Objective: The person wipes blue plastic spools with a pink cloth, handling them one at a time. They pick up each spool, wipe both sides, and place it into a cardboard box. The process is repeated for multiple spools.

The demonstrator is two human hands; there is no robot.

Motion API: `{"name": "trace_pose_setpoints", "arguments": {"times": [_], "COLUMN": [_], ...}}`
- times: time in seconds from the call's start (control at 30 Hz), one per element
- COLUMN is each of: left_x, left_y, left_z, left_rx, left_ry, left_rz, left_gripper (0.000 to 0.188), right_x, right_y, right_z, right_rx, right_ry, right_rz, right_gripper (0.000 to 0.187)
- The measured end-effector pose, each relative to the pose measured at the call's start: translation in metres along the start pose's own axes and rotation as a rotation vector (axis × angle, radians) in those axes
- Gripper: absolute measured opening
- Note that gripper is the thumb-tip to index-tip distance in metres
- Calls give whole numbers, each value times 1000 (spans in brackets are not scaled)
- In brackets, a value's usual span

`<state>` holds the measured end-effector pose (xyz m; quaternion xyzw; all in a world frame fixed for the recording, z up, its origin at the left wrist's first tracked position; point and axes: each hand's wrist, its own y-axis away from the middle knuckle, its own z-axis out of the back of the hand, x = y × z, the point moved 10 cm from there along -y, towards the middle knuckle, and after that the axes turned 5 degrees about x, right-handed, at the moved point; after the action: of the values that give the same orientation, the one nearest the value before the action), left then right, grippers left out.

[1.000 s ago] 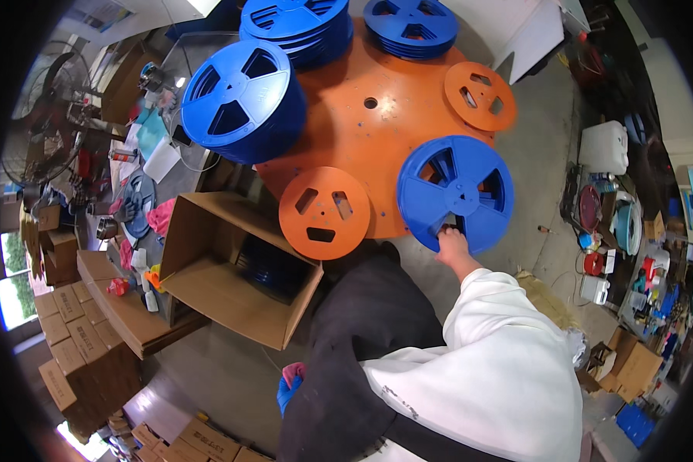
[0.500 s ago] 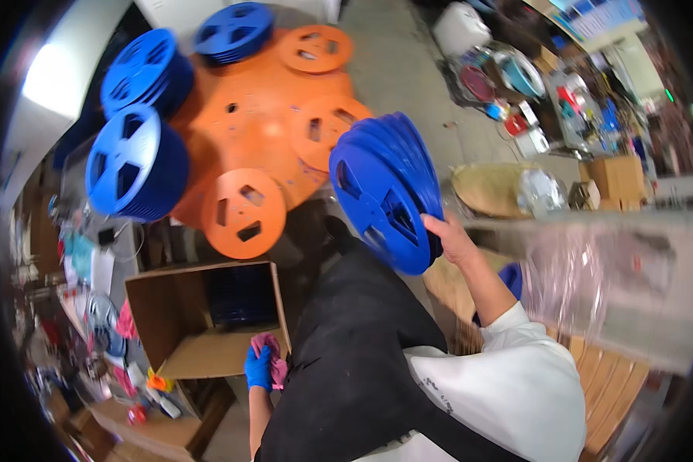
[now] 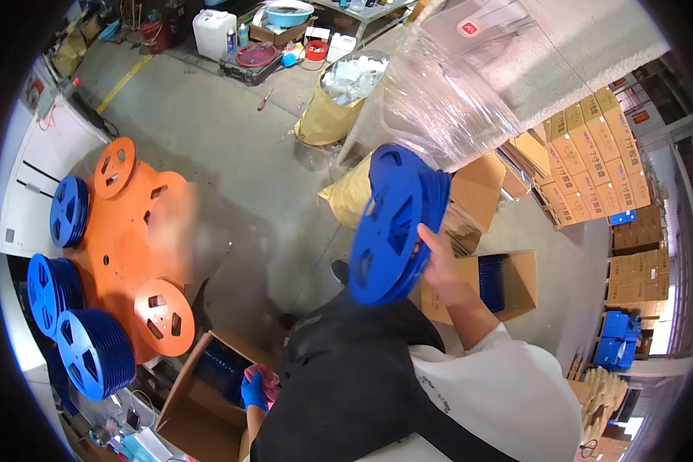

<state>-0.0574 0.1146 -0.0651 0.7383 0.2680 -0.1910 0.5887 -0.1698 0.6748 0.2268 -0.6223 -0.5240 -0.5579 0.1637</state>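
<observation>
A stack of several blue plastic reels point(image 3: 393, 231) is tilted up in front of me, with my bare right hand point(image 3: 440, 260) closed on its right edge. In my blue-gloved left hand point(image 3: 253, 391) is a bunched pink cloth point(image 3: 266, 376), beside an open cardboard box point(image 3: 196, 420) that has dark blue reels inside. To the right, below the held stack, stands another open cardboard box point(image 3: 525, 289) with a row of blue reels point(image 3: 491, 283) in it.
An orange round turntable point(image 3: 119, 239) at the left carries orange reels point(image 3: 164, 317) and stacks of blue reels point(image 3: 96, 356). Ahead are a yellow sack point(image 3: 323, 115) and plastic wrap point(image 3: 446, 100). Stacked cartons point(image 3: 585, 162) stand at the right.
My view has swung to the right, so the orange turntable now lies farther left and the right-hand box shows. The blue reels stay in my right hand, the cloth in my left.
</observation>
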Motion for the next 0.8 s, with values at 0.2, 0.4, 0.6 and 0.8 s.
{"name": "trace_pose_setpoints", "arguments": {"times": [0.2, 0.4, 0.6, 0.8], "left_x": [-46, -43, 58, 142], "left_y": [-18, 21, 65, 117], "left_z": [-79, -202, -185, -190], "left_rx": [-155, -141, -341, -532], "left_ry": [-73, -254, -146, -100], "left_rz": [-22, -20, -82, -43], "left_gripper": [27, 29, 31, 28], "right_x": [44, -70, -129, -124], "right_y": [-42, -132, -209, -264], "right_z": [56, 144, 188, 163], "right_rx": [117, 365, 358, 316], "right_ry": [650, 1539, 1526, 1549], "right_rz": [11, -17, 12, -209], "right_gripper": [31, 58, 61, 60]}}
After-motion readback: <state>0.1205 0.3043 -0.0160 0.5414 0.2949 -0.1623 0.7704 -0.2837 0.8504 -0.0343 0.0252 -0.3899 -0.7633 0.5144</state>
